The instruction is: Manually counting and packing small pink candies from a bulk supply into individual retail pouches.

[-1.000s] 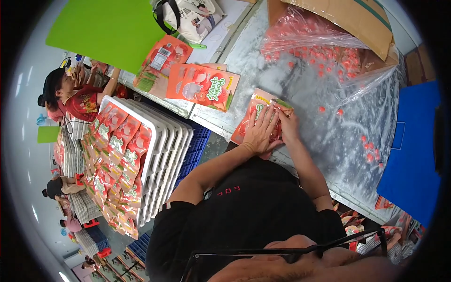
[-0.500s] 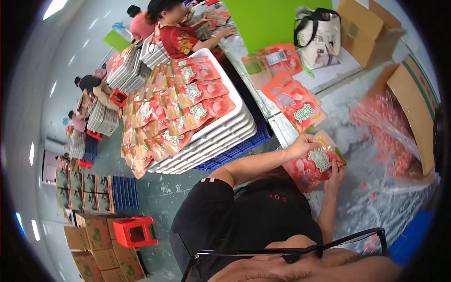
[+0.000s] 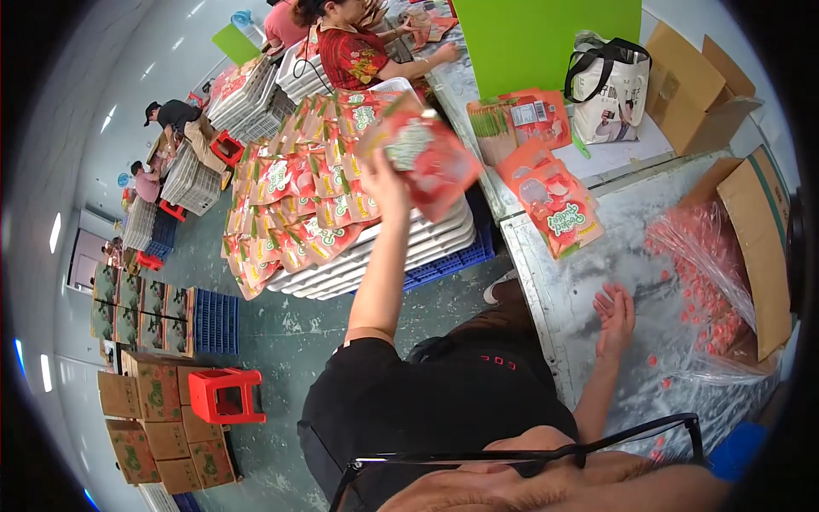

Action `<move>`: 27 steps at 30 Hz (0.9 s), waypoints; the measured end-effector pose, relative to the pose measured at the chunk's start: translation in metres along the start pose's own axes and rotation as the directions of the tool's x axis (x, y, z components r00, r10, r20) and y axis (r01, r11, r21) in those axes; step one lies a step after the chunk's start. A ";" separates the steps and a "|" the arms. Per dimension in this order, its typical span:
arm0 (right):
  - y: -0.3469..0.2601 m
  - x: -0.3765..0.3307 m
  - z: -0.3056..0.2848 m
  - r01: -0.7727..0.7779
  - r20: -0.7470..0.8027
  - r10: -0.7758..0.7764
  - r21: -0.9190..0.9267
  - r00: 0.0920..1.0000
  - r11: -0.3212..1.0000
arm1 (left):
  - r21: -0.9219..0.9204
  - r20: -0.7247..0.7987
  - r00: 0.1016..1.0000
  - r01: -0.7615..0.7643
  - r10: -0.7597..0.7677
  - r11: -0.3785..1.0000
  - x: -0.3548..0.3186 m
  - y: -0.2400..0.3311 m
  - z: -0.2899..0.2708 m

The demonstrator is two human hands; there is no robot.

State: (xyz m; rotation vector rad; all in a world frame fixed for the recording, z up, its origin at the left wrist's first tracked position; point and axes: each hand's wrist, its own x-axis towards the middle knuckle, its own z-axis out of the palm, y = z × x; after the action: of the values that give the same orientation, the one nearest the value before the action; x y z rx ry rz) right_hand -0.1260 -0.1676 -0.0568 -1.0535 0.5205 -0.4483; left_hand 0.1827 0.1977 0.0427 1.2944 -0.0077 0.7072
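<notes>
The counter [image 3: 589,299], grey and metal-topped, runs up the right side of the view, and everything below is placed from it. Left of the counter lies a green concrete floor [image 3: 290,324] with white trays [image 3: 426,247] stacked on a blue pallet [image 3: 452,263]; red pouches [image 3: 290,213] lie in overlapping rows on the top tray. Further left of the counter stand brown cartons [image 3: 145,418], a red stool [image 3: 226,394] and more tray stacks, small and bent by the lens rim. At the counter's far end a green board [image 3: 546,38] stands upright, with a tote bag [image 3: 610,90] just beside it and open boxes [image 3: 695,85] to its right. At the counter's right edge a carton [image 3: 759,247] holds a clear bag [image 3: 708,290] of small red pieces; what they are is too small to tell, and the bag's lower part is cut off by the rim. A short pile of pouches [image 3: 559,200] lies on the counter near the bag.

The left hand [image 3: 384,183] is raised over the trays, left of the counter, gripping a red pouch [image 3: 426,154] that is blurred. The right hand [image 3: 614,316] rests on the counter, palm up, fingers spread and holding nothing. Other people work at the far end, partly hidden by the trays.
</notes>
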 end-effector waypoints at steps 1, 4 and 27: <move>0.006 0.000 -0.014 -0.043 -0.058 0.041 -0.035 0.997 0.998 | -0.042 -0.120 0.989 -0.088 0.083 0.995 0.013 -0.005 -0.017; 0.015 -0.005 -0.042 -0.062 -0.098 0.060 -0.016 0.993 0.998 | 0.719 -0.091 0.910 -0.222 0.405 0.659 0.026 -0.022 -0.065; -0.090 0.083 -0.240 -0.229 -0.164 -0.775 -0.973 0.611 0.025 | 0.621 0.760 0.610 -0.784 0.226 0.028 0.010 -0.060 0.020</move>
State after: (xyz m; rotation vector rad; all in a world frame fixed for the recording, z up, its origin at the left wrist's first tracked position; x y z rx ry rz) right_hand -0.2132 -0.4207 -0.0859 -2.5000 1.4926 -1.0360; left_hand 0.2274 0.1793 0.0004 2.8025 -0.6395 1.0986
